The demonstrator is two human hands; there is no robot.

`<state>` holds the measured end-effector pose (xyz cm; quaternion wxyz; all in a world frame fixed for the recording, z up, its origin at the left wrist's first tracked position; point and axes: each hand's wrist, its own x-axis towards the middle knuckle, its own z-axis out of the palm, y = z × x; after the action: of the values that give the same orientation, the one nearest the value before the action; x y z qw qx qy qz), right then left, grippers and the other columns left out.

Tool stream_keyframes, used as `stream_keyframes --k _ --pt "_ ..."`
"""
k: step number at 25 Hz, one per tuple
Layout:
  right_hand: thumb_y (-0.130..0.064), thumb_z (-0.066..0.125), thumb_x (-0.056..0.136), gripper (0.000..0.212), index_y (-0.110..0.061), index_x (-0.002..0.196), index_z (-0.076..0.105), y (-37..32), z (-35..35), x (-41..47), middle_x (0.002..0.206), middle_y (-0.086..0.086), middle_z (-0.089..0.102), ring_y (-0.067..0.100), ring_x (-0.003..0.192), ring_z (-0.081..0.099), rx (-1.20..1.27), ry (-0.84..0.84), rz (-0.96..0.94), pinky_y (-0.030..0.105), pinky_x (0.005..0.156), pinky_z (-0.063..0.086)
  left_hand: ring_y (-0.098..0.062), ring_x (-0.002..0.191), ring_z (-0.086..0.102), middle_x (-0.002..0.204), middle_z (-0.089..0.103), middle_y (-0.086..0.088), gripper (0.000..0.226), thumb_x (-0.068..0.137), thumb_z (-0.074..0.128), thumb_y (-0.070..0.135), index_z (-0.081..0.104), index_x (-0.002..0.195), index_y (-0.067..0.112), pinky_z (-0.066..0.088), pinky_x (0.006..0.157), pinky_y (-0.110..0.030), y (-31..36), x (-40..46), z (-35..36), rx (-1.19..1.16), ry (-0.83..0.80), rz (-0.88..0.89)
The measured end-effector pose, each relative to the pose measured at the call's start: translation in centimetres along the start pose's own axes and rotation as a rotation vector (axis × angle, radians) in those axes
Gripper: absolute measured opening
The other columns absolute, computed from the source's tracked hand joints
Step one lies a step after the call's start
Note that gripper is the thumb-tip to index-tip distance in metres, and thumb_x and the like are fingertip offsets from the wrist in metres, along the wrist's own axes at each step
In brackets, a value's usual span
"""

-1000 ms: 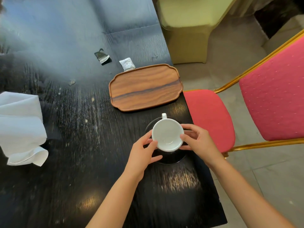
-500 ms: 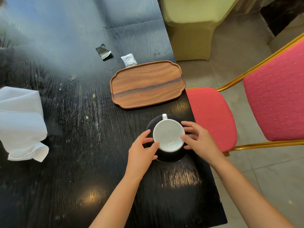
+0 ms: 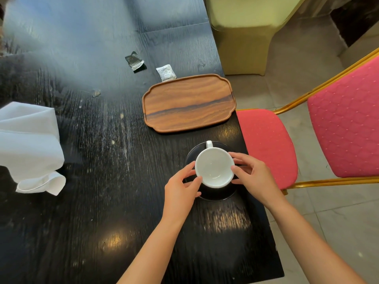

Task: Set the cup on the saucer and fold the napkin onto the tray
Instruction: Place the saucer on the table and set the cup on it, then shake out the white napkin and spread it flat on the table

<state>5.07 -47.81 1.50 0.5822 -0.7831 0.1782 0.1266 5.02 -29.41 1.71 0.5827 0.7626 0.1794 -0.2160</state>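
Note:
A white cup (image 3: pixel 214 168) stands upright on a black saucer (image 3: pixel 217 194) near the table's right edge, its handle pointing away from me. My left hand (image 3: pixel 181 191) touches the cup's left side with its fingertips. My right hand (image 3: pixel 253 176) holds the cup's right side. Just beyond lies an empty wooden tray (image 3: pixel 189 102). A crumpled white napkin (image 3: pixel 28 146) rests at the far left of the table.
The black table (image 3: pixel 92 201) carries a torn dark packet (image 3: pixel 134 62) and a white sachet (image 3: pixel 166 72) behind the tray. A red chair with a gold frame (image 3: pixel 287 140) stands close on the right, and a pale covered chair (image 3: pixel 244 31) beyond it.
The cup stays on the saucer between both hands. It sits slightly more centred than a second ago, and my fingers have shifted a little around it.

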Motion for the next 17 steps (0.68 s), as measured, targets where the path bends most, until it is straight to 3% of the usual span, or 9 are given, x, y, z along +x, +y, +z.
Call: stream_keyframes --k 5,9,13,17 --pt "-0.013 0.060 0.087 0.034 -0.022 0.119 0.059 -0.8 -0.3 0.0 0.106 -0.004 0.063 0.007 0.090 0.063 -0.099 0.010 0.037 0.026 0.075 0.055 -0.004 0.091 0.064 0.115 0.063 0.009 0.047 0.086 0.064 0.023 0.051 0.132 0.026 0.056 0.084 -0.030 -0.3 0.0 -0.7 0.102 0.007 0.045" --pt "-0.023 0.064 0.084 0.022 -0.017 0.105 0.065 -4.3 -1.1 0.1 0.099 0.004 0.065 0.011 0.080 0.057 -0.429 0.176 -0.089 0.028 0.073 0.044 0.004 0.080 0.060 0.093 0.065 0.014 0.032 0.087 0.059 0.030 0.059 0.119 0.027 0.049 0.072 -0.014 1.6 -0.7 -4.2 0.299 0.069 0.181" --pt "-0.030 0.059 0.086 0.022 -0.019 0.104 0.063 -9.8 3.6 -0.4 0.102 0.001 0.061 0.018 0.092 0.060 -0.698 0.018 -0.324 0.033 0.073 0.048 -0.005 0.072 0.056 0.081 0.059 0.012 0.014 0.088 0.053 0.034 0.060 0.098 0.027 0.042 0.062 -0.022 4.1 -2.2 -10.1 0.640 0.214 0.308" --pt "-0.035 0.054 0.088 0.034 -0.020 0.118 0.056 -15.1 12.4 -1.7 0.112 0.002 0.059 0.023 0.105 0.054 -0.876 -0.129 -0.638 0.035 0.080 0.045 -0.012 0.073 0.059 0.084 0.063 0.005 0.017 0.090 0.053 0.031 0.061 0.099 0.020 0.046 0.064 -0.024 4.0 -4.4 -18.0 0.812 0.383 0.380"
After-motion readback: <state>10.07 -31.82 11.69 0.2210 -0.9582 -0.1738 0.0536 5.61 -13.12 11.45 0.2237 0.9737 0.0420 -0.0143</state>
